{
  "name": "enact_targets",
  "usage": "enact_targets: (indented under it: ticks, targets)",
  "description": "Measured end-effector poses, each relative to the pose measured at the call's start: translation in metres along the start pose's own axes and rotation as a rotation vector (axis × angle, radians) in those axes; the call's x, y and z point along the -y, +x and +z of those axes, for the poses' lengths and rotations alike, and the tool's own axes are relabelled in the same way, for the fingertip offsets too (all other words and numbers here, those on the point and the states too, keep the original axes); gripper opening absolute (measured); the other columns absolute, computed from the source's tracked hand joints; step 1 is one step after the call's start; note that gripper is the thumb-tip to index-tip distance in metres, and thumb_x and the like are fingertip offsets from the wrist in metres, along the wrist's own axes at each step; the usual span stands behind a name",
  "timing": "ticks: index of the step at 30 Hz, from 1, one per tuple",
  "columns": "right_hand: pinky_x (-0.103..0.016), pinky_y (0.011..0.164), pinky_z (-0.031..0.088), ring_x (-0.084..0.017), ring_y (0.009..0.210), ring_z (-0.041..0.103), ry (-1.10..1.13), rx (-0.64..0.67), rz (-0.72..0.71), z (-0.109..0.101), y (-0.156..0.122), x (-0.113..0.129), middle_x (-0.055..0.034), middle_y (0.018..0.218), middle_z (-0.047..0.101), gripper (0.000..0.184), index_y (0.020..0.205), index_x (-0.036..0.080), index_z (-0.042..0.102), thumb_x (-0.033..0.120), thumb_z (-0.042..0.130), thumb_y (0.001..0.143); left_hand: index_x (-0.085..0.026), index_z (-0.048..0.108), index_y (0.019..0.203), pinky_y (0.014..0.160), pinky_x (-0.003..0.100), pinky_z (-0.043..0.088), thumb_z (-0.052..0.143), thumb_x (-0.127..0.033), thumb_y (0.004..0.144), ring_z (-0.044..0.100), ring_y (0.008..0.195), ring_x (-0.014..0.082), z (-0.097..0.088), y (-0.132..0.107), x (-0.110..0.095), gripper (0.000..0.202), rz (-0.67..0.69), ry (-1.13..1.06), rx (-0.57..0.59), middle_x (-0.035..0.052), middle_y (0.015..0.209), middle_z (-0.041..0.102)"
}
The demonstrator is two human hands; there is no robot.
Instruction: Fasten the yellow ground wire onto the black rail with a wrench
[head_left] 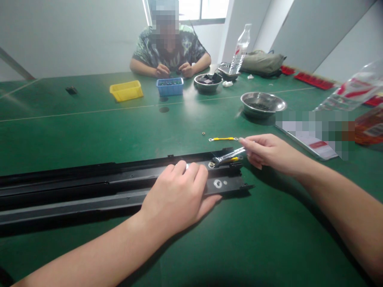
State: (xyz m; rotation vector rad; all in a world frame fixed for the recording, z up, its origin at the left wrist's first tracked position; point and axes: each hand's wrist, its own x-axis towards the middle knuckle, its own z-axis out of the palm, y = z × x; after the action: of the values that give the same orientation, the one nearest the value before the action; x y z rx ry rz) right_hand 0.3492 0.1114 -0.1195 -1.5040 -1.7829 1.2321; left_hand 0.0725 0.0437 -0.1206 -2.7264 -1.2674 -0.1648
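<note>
A long black metal rail (89, 187) lies across the green table (119, 127) in front of me. My left hand (179, 195) presses down on the rail near its right end, fingers curled over its top edge. My right hand (266, 153) grips the handle of a small silver wrench (229, 155), whose head sits on a fastener at the rail's end. A short yellow wire with ring terminals (223, 139) lies on the table just beyond the wrench, and a small washer (203, 133) lies near it.
Across the table a person sits handling small parts. Near them stand a yellow bin (126, 90), a blue bin (169, 86), two steel bowls (263, 103) (208, 81) and a plastic bottle (241, 50). Papers and red packets lie at right.
</note>
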Motion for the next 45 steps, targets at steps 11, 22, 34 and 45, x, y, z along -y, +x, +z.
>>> enact_targets:
  ticks: [11, 22, 34, 45]
  targets:
    - [-0.03, 0.051, 0.029, -0.011, 0.047, 0.042, -0.02, -0.042, -0.049, 0.003, 0.002, 0.003, 0.003, 0.05, 0.051, 0.058, 0.063, 0.021, 0.048, 0.068, 0.056, 0.096, -0.018, 0.058, 0.106, 0.077, 0.045, 0.046, 0.046, -0.061, 0.099, 0.054, 0.09, 0.0292, 0.0, 0.0, 0.0, 0.045, 0.006, 0.001, -0.034, 0.0089, 0.097, 0.061]
    - [-0.029, 0.056, 0.034, -0.013, 0.051, 0.045, -0.063, -0.006, -0.072, 0.003, 0.005, -0.005, 0.0029, 0.053, 0.052, 0.055, 0.066, 0.022, 0.05, 0.067, 0.053, 0.097, -0.019, 0.056, 0.107, 0.078, 0.046, 0.046, 0.042, -0.061, 0.099, 0.053, 0.091, 0.0298, -0.001, 0.0, 0.0, 0.045, 0.0, 0.009, -0.01, 0.0079, 0.098, 0.059]
    - [-0.028, 0.049, 0.032, -0.014, 0.045, 0.049, -0.206, 0.178, 0.109, -0.015, -0.003, 0.001, 0.0015, 0.047, 0.056, 0.052, 0.065, 0.021, 0.061, 0.066, 0.065, 0.088, -0.018, 0.058, 0.111, 0.078, 0.046, 0.046, 0.045, -0.061, 0.099, 0.054, 0.09, 0.0297, 0.0, 0.001, -0.003, 0.047, -0.002, 0.008, -0.021, 0.0095, 0.098, 0.061]
    - [-0.027, 0.047, 0.035, -0.014, 0.044, 0.053, -0.172, 0.35, 0.146, -0.015, -0.011, 0.012, 0.0002, 0.052, 0.058, 0.051, 0.066, 0.019, 0.064, 0.065, 0.066, 0.088, -0.019, 0.057, 0.11, 0.078, 0.047, 0.046, 0.041, -0.061, 0.1, 0.052, 0.09, 0.0299, 0.0, 0.001, -0.001, 0.047, -0.01, 0.004, 0.012, 0.008, 0.098, 0.06]
